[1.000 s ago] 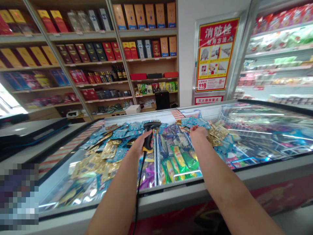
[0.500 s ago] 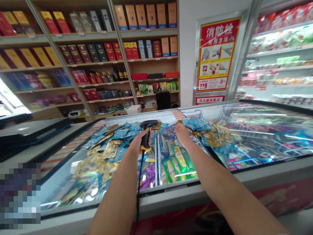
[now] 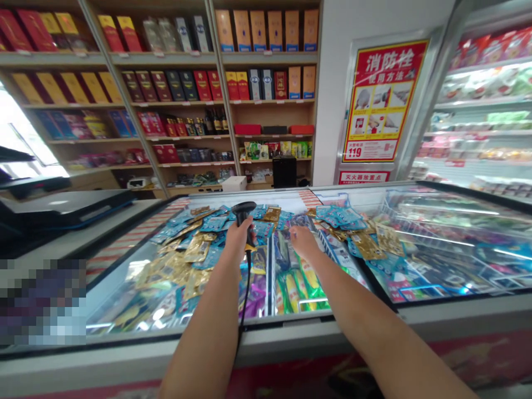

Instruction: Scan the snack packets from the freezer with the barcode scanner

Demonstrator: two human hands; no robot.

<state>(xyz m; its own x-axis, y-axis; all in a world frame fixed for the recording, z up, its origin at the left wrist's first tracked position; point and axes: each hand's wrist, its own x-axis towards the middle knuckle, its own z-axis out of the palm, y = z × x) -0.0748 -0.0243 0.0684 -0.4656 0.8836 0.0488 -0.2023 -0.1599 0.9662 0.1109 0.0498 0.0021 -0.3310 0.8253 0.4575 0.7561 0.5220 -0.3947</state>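
My left hand point(image 3: 238, 237) is wrapped round the handle of a black and yellow barcode scanner point(image 3: 244, 208), held upright over the freezer. Its black cord point(image 3: 247, 288) hangs down towards me past the freezer's front edge. To the right, my right hand point(image 3: 303, 241) is closed above the uncovered-looking middle section; its fingers face away, so whatever they hold is hidden. Small gold packets point(image 3: 198, 247) and blue packets point(image 3: 215, 222) lie in a loose pile left of the scanner. Another group of blue packets point(image 3: 343, 216) spreads right of my right hand.
The chest freezer point(image 3: 124, 354) spans the front, with bagged corn point(image 3: 306, 277) inside below my hands. A dark device point(image 3: 83, 208) stands on the left counter. Shelves of boxed bottles point(image 3: 174, 87) line the back wall, beside a red poster point(image 3: 384, 102) and a lit display fridge point(image 3: 490, 122).
The scanner has turned in my left hand's grip and shifted slightly left. My right hand has drawn a little nearer and left. The whole view has swung slightly left.
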